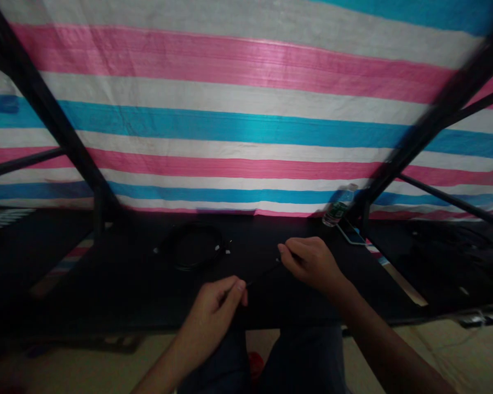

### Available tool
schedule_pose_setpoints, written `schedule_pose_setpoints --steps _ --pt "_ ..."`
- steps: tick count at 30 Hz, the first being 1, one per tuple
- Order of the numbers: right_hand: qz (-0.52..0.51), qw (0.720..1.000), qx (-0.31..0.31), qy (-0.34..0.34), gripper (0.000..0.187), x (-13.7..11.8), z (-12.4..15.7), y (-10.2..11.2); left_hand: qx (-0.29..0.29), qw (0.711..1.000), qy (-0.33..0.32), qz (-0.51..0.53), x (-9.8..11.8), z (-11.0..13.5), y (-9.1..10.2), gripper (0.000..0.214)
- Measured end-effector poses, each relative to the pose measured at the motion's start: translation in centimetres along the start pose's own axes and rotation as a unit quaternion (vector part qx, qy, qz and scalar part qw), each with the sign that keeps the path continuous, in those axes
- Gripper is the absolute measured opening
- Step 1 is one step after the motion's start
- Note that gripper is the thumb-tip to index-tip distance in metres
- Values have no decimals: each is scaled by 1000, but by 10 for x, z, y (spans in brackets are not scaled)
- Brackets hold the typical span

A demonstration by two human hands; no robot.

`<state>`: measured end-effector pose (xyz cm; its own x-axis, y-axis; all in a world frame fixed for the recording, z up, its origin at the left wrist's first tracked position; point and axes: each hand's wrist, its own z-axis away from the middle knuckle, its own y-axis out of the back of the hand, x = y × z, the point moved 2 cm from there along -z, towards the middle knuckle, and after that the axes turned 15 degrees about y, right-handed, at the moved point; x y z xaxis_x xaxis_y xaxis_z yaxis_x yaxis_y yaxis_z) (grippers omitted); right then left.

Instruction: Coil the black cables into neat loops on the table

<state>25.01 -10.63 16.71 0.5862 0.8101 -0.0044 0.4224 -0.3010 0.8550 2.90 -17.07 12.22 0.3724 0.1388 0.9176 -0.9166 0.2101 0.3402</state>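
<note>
Low over the front of the black table, my left hand [222,301] pinches one end of a thin dark cable [265,272] between thumb and fingers. Farther right and a little higher, my right hand [310,260] is closed, with the cable's other visible stretch running into its fingers. Between the two hands the cable looks fairly straight and slants up to the right. Behind my left hand lies a coil of black cable [195,267], with small white pieces [228,251] at its right side. The dark surface hides the cable's finer details.
A clear plastic bottle [340,207] leans at the table's back right, beside a phone [352,234]. Black frame bars [51,104] slant up on both sides. A striped sheet [246,131] hangs behind the black table [148,306]. Dark items [447,241] lie on the right-hand table.
</note>
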Motion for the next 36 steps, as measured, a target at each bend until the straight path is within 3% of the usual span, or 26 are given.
schedule_pose_setpoints --steps 4,9,14,22,25,27,29,32,34,36 --pt "17 998 -41 -51 40 48 27 -15 95 989 4 -111 -16 -12 59 50" --pt "64 990 -64 -106 41 85 62 -23 99 971 32 -215 -36 -9 104 46" --pt "111 987 -46 -107 41 107 74 -9 79 959 41 -268 -60 -6 124 43" --pt "128 981 -60 -135 37 133 67 6 93 938 59 -328 -101 -17 146 41" --pt "83 980 -36 -177 40 134 69 3 112 944 73 -302 -112 -19 147 41" --pt "1 976 -11 -216 45 131 74 1 123 950 81 -274 -124 -18 149 41" --pt "-133 953 9 -272 44 127 82 1 135 955 82 -250 -138 -15 153 42" --pt "-331 876 43 -349 40 122 94 4 159 959 85 -220 -159 -11 159 45" --pt "-395 831 105 -378 38 122 97 11 169 959 96 -204 -170 -8 159 47" --pt "-413 800 206 -384 34 124 97 20 176 959 108 -194 -175 -6 153 47"
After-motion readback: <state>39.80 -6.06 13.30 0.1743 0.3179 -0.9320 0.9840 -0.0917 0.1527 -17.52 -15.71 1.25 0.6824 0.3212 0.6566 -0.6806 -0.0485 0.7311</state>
